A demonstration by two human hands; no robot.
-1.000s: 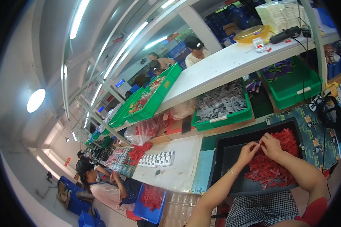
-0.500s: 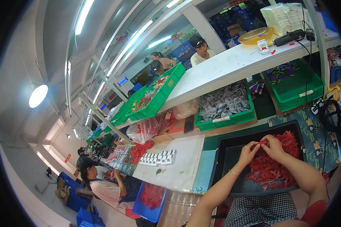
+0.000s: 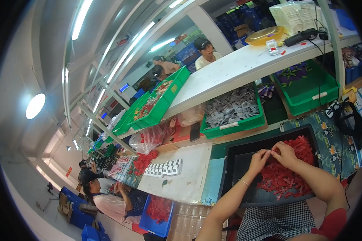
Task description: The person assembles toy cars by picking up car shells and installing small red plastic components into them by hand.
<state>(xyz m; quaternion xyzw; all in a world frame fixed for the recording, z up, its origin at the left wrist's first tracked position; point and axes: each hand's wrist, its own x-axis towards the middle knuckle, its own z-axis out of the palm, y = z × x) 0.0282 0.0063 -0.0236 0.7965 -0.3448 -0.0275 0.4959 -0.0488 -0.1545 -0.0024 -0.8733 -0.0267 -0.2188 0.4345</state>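
My left hand (image 3: 260, 161) and my right hand (image 3: 284, 155) meet fingertip to fingertip above a black tray (image 3: 240, 180). Both are closed in a pinch on a small red plastic piece, mostly hidden by the fingers. Below and around my right hand lies a heap of small red plastic pieces (image 3: 283, 178), filling the tray's right part. The tray's dark floor shows on the left, under my left forearm.
White parts with dark windows (image 3: 163, 168) stand in rows on a white board (image 3: 193, 176) to the left. Beyond the tray are green bins of grey parts (image 3: 233, 110) and of purple and green pieces (image 3: 295, 76), under a white shelf (image 3: 225, 74). Co-workers sit at left and behind.
The view has shifted slightly, so the scene sits a little further left. My hands stay pinched together over the tray, and the red between the fingertips shows less now.
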